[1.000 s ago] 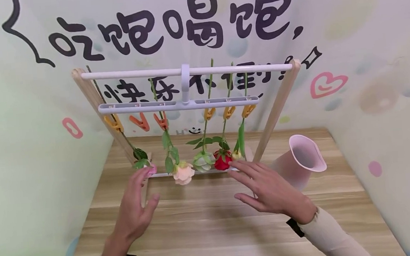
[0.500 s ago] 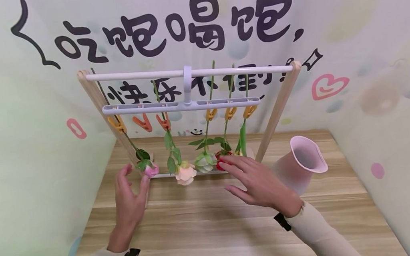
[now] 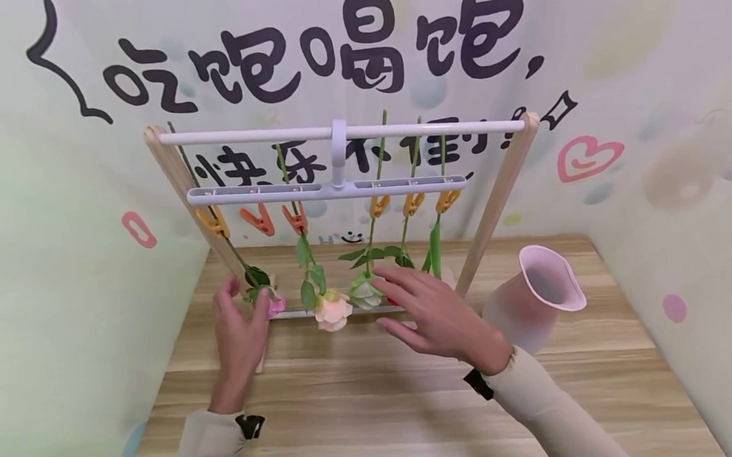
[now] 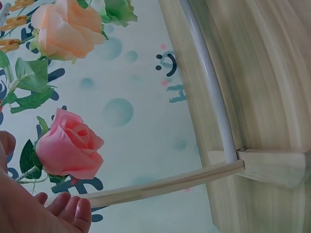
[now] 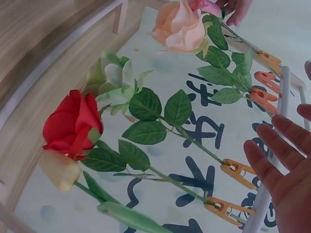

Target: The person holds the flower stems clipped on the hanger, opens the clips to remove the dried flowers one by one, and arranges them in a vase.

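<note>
Both hands look spread to me; left hand (image 3: 239,335) by the eight-o'clock pink rose (image 3: 277,306), right hand (image 3: 436,318) near the six-o'clock pale-green rose (image 3: 364,297); snagging could yank either bloom from its clothespin (image 3: 213,222).

Pink rose (image 4: 70,144), red rose (image 5: 73,124)

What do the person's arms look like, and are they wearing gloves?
The left sleeve and right sleeve are long, plain and pale beige. A black piece shows at each wrist; I can't tell exactly what. The left hand and right hand wear no gloves.
</note>
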The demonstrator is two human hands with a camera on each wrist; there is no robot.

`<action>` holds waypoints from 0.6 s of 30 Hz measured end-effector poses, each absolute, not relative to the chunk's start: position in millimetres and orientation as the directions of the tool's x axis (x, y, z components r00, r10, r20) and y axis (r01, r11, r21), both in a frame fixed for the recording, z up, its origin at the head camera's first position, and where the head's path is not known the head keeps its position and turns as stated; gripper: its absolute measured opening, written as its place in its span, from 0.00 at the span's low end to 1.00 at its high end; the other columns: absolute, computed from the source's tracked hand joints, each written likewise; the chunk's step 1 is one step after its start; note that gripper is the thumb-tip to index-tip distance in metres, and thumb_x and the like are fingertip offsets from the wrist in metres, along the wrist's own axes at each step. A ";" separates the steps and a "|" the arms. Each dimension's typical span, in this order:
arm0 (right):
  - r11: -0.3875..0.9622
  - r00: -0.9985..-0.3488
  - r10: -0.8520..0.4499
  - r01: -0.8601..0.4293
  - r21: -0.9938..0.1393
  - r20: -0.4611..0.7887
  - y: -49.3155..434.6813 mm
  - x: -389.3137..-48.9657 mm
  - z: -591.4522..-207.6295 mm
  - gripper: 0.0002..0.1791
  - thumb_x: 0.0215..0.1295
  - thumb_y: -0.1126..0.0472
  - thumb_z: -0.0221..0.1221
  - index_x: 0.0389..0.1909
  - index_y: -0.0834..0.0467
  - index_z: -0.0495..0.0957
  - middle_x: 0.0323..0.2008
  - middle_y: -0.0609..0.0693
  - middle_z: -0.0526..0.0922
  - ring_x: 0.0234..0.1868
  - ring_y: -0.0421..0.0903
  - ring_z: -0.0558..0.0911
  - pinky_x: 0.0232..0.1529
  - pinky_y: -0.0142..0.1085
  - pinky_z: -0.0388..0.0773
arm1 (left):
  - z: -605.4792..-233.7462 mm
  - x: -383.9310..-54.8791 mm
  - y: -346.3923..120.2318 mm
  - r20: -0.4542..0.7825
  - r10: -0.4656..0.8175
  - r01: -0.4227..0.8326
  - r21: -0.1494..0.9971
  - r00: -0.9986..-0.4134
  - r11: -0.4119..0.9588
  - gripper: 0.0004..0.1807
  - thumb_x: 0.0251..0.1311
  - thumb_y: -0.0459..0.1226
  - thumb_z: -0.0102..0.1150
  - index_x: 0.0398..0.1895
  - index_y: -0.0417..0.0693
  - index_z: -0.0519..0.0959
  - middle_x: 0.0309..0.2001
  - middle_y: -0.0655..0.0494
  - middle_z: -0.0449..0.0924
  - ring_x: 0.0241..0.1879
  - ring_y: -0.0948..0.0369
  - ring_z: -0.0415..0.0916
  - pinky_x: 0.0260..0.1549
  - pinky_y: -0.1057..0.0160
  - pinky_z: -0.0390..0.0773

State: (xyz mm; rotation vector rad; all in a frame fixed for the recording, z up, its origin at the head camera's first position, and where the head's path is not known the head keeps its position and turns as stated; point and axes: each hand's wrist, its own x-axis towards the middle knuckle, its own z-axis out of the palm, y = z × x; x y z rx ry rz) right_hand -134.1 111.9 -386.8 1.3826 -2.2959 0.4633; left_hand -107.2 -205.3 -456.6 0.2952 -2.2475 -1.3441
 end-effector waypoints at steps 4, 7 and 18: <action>0.444 -0.417 -0.741 -0.892 -0.082 0.527 104.1 -137.9 -385.0 0.34 0.67 0.48 0.61 0.70 0.57 0.67 0.66 0.56 0.72 0.65 0.51 0.74 0.62 0.48 0.73 | -456.1 -115.6 -201.3 0.308 -0.439 0.068 0.874 -0.844 0.482 0.34 0.67 0.43 0.60 0.69 0.36 0.60 0.62 0.36 0.65 0.64 0.44 0.63 0.64 0.43 0.62; 0.444 -0.419 -0.737 -0.892 -0.088 0.531 97.4 -140.7 -382.9 0.32 0.71 0.46 0.57 0.71 0.57 0.66 0.66 0.56 0.73 0.64 0.51 0.75 0.61 0.47 0.74 | -456.6 -119.9 -198.9 0.306 -0.447 0.063 0.875 -0.841 0.480 0.34 0.67 0.43 0.59 0.69 0.36 0.60 0.62 0.36 0.65 0.63 0.45 0.63 0.62 0.44 0.63; 0.436 -0.420 -0.729 -0.894 -0.107 0.540 69.6 -148.5 -374.8 0.31 0.73 0.45 0.53 0.70 0.57 0.67 0.66 0.55 0.73 0.65 0.50 0.74 0.63 0.45 0.73 | -461.1 -125.7 -198.2 0.285 -0.472 0.043 0.887 -0.834 0.460 0.33 0.68 0.45 0.58 0.69 0.37 0.60 0.60 0.35 0.69 0.59 0.44 0.67 0.57 0.43 0.67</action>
